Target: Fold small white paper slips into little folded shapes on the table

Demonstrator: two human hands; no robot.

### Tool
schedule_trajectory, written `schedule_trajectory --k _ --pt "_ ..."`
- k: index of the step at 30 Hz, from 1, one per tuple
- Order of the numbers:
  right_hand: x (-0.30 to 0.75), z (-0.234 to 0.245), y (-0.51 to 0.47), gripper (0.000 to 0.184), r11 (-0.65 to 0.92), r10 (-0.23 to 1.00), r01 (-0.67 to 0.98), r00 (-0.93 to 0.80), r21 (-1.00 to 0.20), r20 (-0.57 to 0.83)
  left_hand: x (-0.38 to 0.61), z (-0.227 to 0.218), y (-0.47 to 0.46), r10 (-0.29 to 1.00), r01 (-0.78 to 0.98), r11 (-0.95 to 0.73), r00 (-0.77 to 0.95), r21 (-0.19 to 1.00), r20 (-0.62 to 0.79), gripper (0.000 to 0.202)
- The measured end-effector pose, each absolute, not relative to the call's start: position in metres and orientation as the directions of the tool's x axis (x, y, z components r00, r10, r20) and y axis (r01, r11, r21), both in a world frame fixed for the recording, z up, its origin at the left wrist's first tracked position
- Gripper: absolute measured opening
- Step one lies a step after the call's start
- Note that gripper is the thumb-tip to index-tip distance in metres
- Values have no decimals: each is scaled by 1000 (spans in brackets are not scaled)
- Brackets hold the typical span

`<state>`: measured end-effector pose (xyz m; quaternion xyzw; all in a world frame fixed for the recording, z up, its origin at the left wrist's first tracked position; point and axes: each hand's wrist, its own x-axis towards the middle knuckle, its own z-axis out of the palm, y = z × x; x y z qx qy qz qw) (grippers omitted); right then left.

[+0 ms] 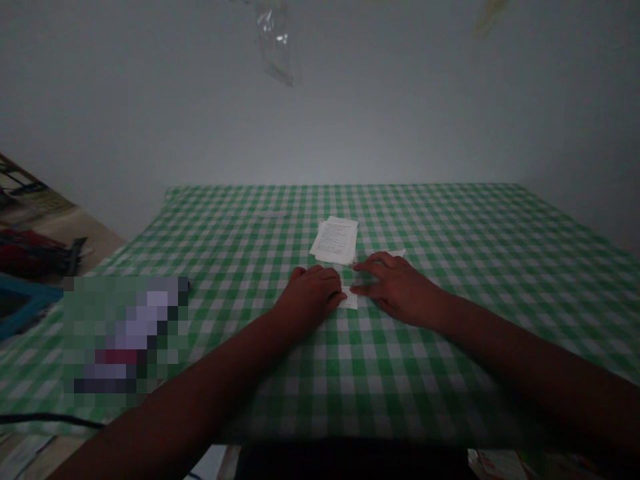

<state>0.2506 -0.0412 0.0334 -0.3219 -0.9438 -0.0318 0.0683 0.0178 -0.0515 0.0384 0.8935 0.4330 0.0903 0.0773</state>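
Note:
Both my hands rest on a table with a green-and-white checked cloth. My left hand lies knuckles up, its fingers curled down onto a small white paper slip. My right hand presses the same slip from the right, fingers close together and laid flat on it. Most of the slip is hidden under the two hands. Just beyond the hands lies a small stack of printed white papers.
A blurred-out patch covers something on the cloth at the left. A dark cable runs along the table's near-left edge. A bare wall stands behind, with clear plastic hanging at the top. Clutter lies on the floor at far left.

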Motion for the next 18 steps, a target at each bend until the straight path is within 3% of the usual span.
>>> schedule_trajectory --k 5,18 --pt "237 36 -58 36 776 612 625 -779 87 134 21 37 -53 812 785 -582 575 213 103 12" --pt "248 36 -48 43 672 726 734 -679 97 107 9 39 -52 816 780 -558 578 283 18 13"
